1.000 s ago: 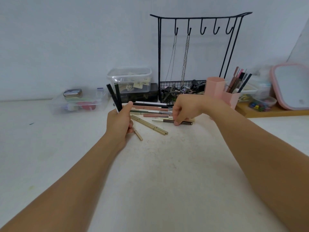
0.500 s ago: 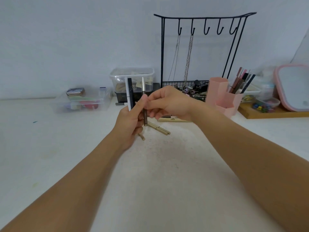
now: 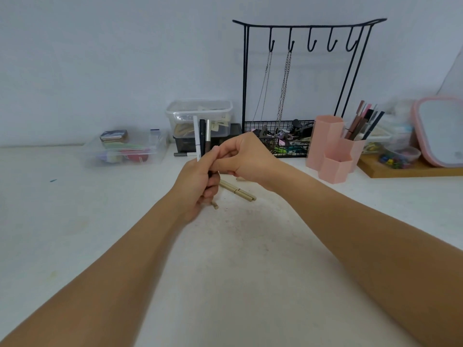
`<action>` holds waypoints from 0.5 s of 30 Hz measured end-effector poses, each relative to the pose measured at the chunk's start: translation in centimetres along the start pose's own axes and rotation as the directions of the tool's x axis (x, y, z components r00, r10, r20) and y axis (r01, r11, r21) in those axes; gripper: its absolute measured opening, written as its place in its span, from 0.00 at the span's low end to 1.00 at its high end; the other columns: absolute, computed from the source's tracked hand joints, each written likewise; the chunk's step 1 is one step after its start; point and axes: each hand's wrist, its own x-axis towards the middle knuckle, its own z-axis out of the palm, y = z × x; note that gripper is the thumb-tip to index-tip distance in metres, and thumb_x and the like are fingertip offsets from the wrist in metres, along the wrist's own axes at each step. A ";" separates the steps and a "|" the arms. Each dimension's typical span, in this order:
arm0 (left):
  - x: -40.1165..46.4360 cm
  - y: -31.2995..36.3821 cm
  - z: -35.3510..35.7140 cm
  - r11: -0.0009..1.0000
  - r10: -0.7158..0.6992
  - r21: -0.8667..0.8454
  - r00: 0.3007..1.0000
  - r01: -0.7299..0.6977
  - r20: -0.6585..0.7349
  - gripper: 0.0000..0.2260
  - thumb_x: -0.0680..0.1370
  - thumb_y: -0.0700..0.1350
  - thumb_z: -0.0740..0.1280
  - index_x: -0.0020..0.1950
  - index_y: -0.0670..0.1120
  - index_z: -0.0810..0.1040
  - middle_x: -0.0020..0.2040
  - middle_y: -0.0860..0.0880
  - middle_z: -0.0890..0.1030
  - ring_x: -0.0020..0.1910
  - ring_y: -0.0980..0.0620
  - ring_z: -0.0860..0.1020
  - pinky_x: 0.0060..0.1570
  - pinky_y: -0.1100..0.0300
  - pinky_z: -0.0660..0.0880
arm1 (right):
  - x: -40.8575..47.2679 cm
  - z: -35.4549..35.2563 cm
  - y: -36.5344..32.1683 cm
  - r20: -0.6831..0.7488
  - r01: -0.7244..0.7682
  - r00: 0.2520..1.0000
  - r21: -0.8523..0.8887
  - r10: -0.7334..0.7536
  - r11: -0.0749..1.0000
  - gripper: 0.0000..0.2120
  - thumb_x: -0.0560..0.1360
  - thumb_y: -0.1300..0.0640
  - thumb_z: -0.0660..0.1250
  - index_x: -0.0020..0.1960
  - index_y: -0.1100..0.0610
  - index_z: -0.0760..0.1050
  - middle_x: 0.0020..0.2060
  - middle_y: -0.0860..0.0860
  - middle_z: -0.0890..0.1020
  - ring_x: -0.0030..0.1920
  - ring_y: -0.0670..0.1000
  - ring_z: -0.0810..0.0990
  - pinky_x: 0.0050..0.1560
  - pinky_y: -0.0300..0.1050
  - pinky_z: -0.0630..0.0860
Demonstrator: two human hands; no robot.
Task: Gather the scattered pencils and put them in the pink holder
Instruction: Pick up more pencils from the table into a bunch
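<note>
My left hand (image 3: 198, 186) is closed around a bundle of three upright pencils (image 3: 202, 134): one white, one black, one grey-brown. My right hand (image 3: 248, 159) meets it from the right, fingertips pinched on the grey-brown pencil just above my left thumb. Under my hands, two beige pencils (image 3: 238, 191) lie on the white table, with a short beige stub (image 3: 215, 206) beside them. Another pencil (image 3: 185, 154) lies farther back. The pink holder (image 3: 330, 146) stands to the right of my hands, and its rear cup holds several pencils (image 3: 360, 121).
A black wire rack (image 3: 300, 23) with hooks and hanging chains stands behind my right hand. A clear tub (image 3: 200, 113) and a flat clear box (image 3: 125, 149) sit at the back left. A pink-framed mirror (image 3: 441, 131) rests on a wooden tray (image 3: 411, 170) at far right.
My right hand lifted a grey-brown pencil off the table and brought it to the bundle in my left hand. My left hand turned the bundle upright. Fewer pencils show on the table.
</note>
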 end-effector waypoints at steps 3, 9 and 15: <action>0.0 -0.1 0.1 1.000 -0.009 -0.002 1.000 0.009 -0.028 0.20 0.82 0.57 0.65 0.33 0.51 0.66 0.24 0.54 0.62 0.21 0.56 0.58 0.21 0.64 0.53 | 0.0 -2.2 -0.9 0.074 -0.045 0.996 -0.092 0.052 0.995 0.08 0.70 0.60 0.79 0.48 0.59 0.84 0.37 0.51 0.85 0.34 0.43 0.81 0.36 0.33 0.76; 0.7 -0.6 -0.7 1.000 0.011 -0.025 0.981 -0.016 -0.195 0.20 0.79 0.50 0.70 0.34 0.50 0.63 0.25 0.52 0.62 0.23 0.53 0.59 0.20 0.64 0.55 | 0.5 -8.2 0.5 0.075 -0.100 0.973 -0.722 0.220 0.685 0.06 0.68 0.55 0.80 0.42 0.54 0.85 0.37 0.45 0.85 0.39 0.43 0.82 0.41 0.39 0.75; 0.8 -0.6 -1.0 0.999 0.045 -0.003 0.975 -0.047 -0.220 0.21 0.79 0.50 0.71 0.32 0.50 0.63 0.25 0.52 0.62 0.23 0.54 0.59 0.21 0.63 0.55 | 0.6 -9.0 2.8 0.034 -0.174 0.944 -0.793 0.328 0.584 0.06 0.67 0.56 0.81 0.42 0.55 0.86 0.38 0.48 0.86 0.42 0.48 0.82 0.44 0.44 0.79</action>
